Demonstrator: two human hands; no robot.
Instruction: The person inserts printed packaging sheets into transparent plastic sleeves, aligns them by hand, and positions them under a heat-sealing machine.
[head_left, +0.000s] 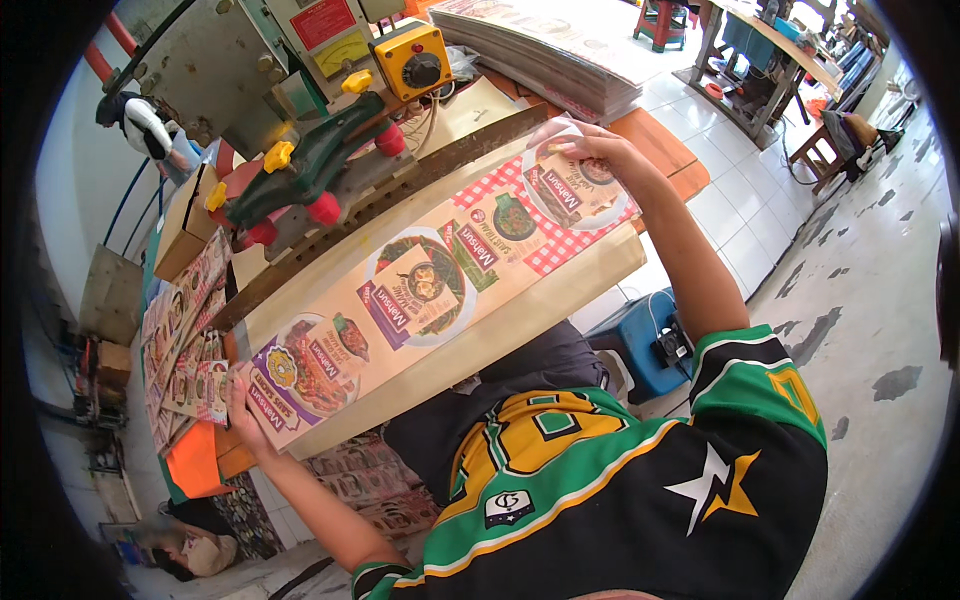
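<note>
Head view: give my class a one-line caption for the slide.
The left hand and right hand hold a long printed sheet near its ends, with a stack of sheets beyond.

Left hand (247, 420) and right hand (592, 150) holding opposite ends of a long printed strip (345, 305), pale counter (590, 264) beneath, green bar (318, 168) with red feet beyond the hands, stacked sheets (530, 55) past the right.

Sheet (410, 290) over the surface (590, 270) at my remote view's centre, my left hand (247, 425) at its 8 o'clock end, my right hand (605, 148) between 1 and 2, clamp frame (310, 167) between 10 and 11, paper stack (560, 72) at 1, paper strips (180, 325) at 9
</note>
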